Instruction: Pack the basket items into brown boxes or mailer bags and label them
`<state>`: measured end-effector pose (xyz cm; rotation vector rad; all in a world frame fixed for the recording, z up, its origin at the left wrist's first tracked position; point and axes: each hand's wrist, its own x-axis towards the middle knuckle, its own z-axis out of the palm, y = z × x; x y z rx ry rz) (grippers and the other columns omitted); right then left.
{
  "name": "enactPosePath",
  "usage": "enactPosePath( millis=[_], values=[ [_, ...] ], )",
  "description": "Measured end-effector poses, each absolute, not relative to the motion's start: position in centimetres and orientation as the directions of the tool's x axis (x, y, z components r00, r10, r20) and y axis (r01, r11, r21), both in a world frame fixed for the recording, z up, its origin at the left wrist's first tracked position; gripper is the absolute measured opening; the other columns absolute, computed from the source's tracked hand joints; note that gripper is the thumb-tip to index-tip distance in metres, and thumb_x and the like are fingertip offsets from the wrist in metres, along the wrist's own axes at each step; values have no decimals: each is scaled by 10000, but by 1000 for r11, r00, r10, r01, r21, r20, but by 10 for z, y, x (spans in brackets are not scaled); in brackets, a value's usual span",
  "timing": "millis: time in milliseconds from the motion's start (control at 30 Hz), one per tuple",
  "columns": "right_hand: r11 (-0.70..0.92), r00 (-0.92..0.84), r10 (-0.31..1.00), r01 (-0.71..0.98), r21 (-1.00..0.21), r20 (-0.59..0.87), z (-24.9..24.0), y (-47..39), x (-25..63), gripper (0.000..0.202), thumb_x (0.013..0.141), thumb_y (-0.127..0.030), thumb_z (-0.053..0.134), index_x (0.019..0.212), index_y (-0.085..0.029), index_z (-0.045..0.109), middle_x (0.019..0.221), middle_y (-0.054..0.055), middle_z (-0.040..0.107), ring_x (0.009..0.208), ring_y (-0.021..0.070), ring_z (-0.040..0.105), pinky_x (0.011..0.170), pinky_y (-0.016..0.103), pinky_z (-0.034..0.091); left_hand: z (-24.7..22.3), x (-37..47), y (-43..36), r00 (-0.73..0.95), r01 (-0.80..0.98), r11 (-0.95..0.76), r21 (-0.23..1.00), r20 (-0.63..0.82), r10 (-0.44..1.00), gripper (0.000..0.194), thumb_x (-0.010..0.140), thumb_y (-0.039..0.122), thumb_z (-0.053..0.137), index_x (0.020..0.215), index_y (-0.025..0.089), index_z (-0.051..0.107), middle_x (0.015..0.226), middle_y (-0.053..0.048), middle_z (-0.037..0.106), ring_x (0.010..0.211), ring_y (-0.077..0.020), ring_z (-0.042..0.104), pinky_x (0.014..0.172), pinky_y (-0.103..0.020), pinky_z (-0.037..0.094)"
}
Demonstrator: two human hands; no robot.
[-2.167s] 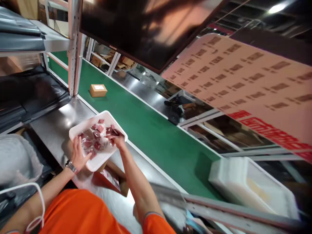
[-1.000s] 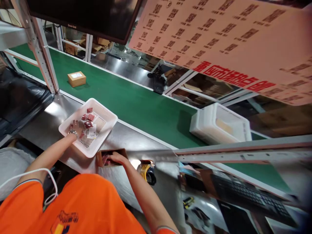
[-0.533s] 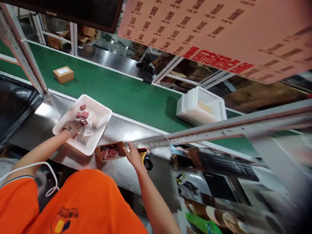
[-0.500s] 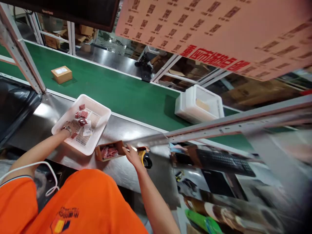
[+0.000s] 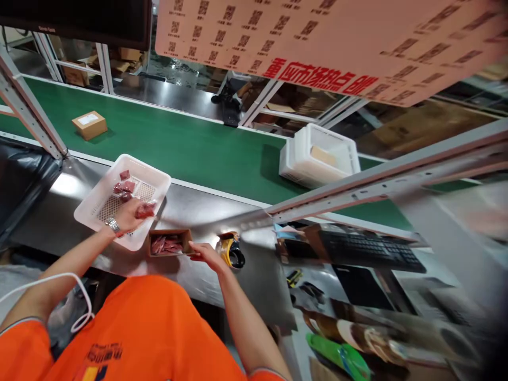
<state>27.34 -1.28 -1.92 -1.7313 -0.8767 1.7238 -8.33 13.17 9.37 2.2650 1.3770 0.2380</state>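
My left hand (image 5: 130, 214), with a watch at its wrist, is closed on a small red plastic packet (image 5: 145, 210) above the right side of a white plastic basket (image 5: 85, 211). Several more red packets (image 5: 124, 187) lie on the basket's mesh floor. Just right of the basket, an open cardboard box (image 5: 186, 236) holds several flat red packets (image 5: 167, 244). My right hand (image 5: 203, 253) grips the right end wall of this box, with some fingers hidden. A yellow and black tape dispenser (image 5: 229, 250) stands right of that hand on the steel table (image 5: 262, 275).
Behind the table runs a green conveyor belt (image 5: 190, 143), bearing a small labelled carton (image 5: 89, 125) and white stacked baskets (image 5: 317, 156). A metal post (image 5: 389, 169) slants across the right. A keyboard (image 5: 369, 248) lies beyond it. A pink code sheet (image 5: 278, 32) hangs overhead.
My left hand has risen from the basket's left side and moved right with a red packet. My right hand now grips the box's end, and the box sits more level in view.
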Motion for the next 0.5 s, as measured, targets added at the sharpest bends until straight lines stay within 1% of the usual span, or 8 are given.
enactPosePath(
  millis=[67, 100, 133, 233, 333, 400, 467, 500],
  values=[
    [-647, -68, 757, 62, -760, -650, -18, -13, 276, 701, 676, -807, 892, 884, -141, 831, 905, 132, 819, 910, 280, 784, 943, 466, 654, 82, -35, 102, 621, 691, -489, 532, -93, 778, 204, 965, 368, 736, 1069, 197, 697, 1170, -114, 698, 1128, -283, 654, 1018, -359, 498],
    [-642, -81, 760, 68, -764, -645, -18, -13, 277, 709, 681, -810, 888, 897, -137, 834, 898, 130, 819, 915, 279, 782, 945, 467, 650, 74, -12, 88, 676, 663, -523, 536, -129, 725, 207, 954, 325, 739, 1111, 196, 698, 1209, -125, 693, 1157, -293, 658, 1026, -365, 505],
    [-635, -97, 762, 75, -769, -640, -18, -13, 278, 721, 688, -817, 879, 908, -132, 836, 885, 124, 817, 917, 279, 779, 952, 470, 645, 65, 9, 75, 697, 666, -530, 525, -185, 693, 269, 925, 289, 765, 1165, 189, 696, 1257, -143, 685, 1188, -310, 663, 1037, -376, 513],
    [-608, -158, 772, 99, -788, -615, -21, -14, 281, 767, 726, -856, 819, 960, -126, 842, 904, 112, 816, 943, 279, 773, 994, 484, 623, 41, 45, 50, 660, 739, -491, 461, -351, 665, 493, 895, 307, 813, 1341, 151, 669, 1366, -203, 666, 1246, -360, 680, 1066, -422, 539],
    [-519, -153, 829, 147, -842, -538, -26, -18, 282, 739, 796, -813, 776, 1133, -159, 844, 1086, 131, 826, 1070, 304, 765, 1000, 478, 619, 34, 42, 40, 651, 745, -486, 457, -340, 679, 585, 994, 378, 723, 1514, 137, 604, 1424, -219, 670, 1320, -361, 670, 1154, -448, 517],
    [-381, -43, 916, 224, -897, -400, -28, -21, 281, 685, 831, -709, 794, 1275, -187, 813, 1209, 149, 805, 1109, 312, 750, 962, 464, 631, 39, 29, 36, 631, 761, -491, 424, -303, 715, 562, 1022, 314, 670, 1561, 174, 601, 1451, -197, 674, 1364, -346, 651, 1203, -445, 488],
    [-182, 42, 983, 328, -927, -178, -27, -22, 280, 613, 883, -571, 792, 1378, -211, 775, 1253, 154, 773, 1052, 291, 739, 919, 450, 638, 46, 18, 33, 570, 816, -467, 342, -333, 751, 513, 1017, 246, 644, 1529, 219, 660, 1428, -175, 691, 1336, -332, 674, 1190, -437, 502],
    [-73, 39, 997, 378, -923, -63, -27, -21, 278, 561, 914, -502, 779, 1402, -226, 767, 1237, 147, 761, 1019, 278, 728, 916, 449, 635, 49, 16, 32, 529, 846, -441, 299, -371, 763, 494, 1015, 237, 640, 1507, 238, 688, 1400, -168, 705, 1292, -324, 701, 1160, -429, 524]
  ],
)
